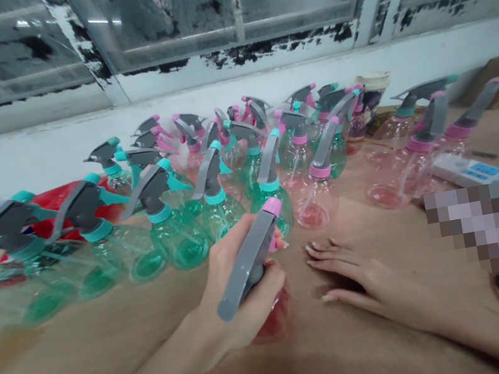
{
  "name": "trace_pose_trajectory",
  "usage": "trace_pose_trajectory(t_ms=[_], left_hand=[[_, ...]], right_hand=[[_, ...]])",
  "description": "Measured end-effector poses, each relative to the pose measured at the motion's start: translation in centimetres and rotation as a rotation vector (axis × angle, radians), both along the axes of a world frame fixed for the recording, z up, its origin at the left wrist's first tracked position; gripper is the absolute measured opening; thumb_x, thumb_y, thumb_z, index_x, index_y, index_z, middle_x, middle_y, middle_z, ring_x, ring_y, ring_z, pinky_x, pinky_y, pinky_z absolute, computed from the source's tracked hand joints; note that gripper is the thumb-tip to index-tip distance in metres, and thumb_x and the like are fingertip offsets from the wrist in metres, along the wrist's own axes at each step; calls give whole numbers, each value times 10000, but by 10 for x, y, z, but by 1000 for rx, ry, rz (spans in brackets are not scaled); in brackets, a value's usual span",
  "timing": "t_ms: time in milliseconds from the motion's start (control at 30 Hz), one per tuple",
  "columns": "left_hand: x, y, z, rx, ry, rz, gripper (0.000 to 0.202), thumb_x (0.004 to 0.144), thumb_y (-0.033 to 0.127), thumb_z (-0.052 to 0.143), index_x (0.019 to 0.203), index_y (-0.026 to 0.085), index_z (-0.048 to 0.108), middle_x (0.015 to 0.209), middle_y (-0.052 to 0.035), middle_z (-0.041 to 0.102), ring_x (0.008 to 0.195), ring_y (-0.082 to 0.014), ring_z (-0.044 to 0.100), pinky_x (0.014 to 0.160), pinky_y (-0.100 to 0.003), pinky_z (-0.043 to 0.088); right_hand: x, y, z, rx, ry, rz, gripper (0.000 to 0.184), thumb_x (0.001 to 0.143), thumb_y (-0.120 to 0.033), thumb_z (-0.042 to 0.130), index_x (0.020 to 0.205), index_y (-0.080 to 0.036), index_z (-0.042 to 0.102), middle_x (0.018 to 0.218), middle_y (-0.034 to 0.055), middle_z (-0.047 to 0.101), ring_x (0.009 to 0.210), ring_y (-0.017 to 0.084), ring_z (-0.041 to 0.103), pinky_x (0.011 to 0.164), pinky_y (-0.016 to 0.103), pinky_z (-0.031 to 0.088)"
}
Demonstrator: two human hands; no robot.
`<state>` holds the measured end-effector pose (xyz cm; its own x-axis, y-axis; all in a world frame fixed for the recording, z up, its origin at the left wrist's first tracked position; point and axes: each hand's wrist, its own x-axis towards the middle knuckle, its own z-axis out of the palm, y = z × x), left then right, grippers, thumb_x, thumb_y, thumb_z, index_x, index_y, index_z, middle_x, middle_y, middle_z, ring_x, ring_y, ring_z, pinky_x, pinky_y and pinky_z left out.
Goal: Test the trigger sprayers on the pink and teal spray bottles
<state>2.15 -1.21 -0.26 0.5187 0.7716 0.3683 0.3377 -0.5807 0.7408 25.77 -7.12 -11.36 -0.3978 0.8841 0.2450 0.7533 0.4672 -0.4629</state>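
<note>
- While my left hand [222, 268] curls around the neck of a spray bottle [249, 257], its thumb closes on the near side and the other fingers bend over the far side; whether one presses the pink trigger, I cannot tell.
- I would guess I hold it there because the narrow neck suits a closed grip better than the round belly [272, 323], which shows see-through and reddish below my thumb.
- Over my knuckles slants the smooth grey plastic head, its pink nozzle tip pointing away from me.
- Just right of that grip, my right hand [359, 271] is palm down, fingers slightly parted and thumb set off, pinching nothing I can see; perhaps it steadies me on the smooth, wood-coloured table [136, 340].
- Beyond my left fingers and off to their left, green bottles [185, 242] with teal collars stand side by side, probably ranked to leave working room.
- Past my right fingertips stands a pink-collared bottle [312, 205], bulbous and glossy.
- Farther right of those fingertips lies a flat white device [471, 169] with a blue label.
</note>
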Motion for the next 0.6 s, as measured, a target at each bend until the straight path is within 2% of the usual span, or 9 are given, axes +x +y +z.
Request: trace_pose_trajectory(t_ms=[233,333,400,500,600], left_hand=[[2,-1,-1,-55,-57,-22,150,695,152,492,803,256,505,641,59,520,529,-114,508,632,-245,517],[2,-3,-3,-61,-71,-9,131,702,157,503,793,249,515,694,51,561,526,-105,525,627,-242,523],[2,-5,-5,-71,-80,21,188,702,149,514,856,252,542,732,46,593,571,-114,573,649,-245,522],[2,-7,-8,-99,-95,87,397,699,127,524,1067,274,560,743,51,623,636,-135,625,655,-246,515],[2,-7,-9,-101,-100,93,483,714,129,521,1175,274,538,725,53,617,612,-139,605,642,-256,506]], right_hand=[[0,0,1,-20,-28,2,491,925,-430,573,1357,-200,538,1424,97,535,1334,251,469,1145,510,330],[0,-1,1,-15,-19,0,487,920,-425,583,1356,-212,541,1423,95,536,1333,254,470,1142,513,334],[-1,-1,2,-14,-11,-4,487,918,-418,589,1361,-223,536,1422,90,539,1334,255,468,1143,517,330],[-1,-1,3,-16,-18,-3,478,924,-415,578,1361,-227,537,1424,86,538,1334,252,469,1141,515,335],[-1,-1,3,-7,-10,-9,477,920,-410,585,1365,-245,535,1421,82,541,1324,256,480,1135,519,342]])
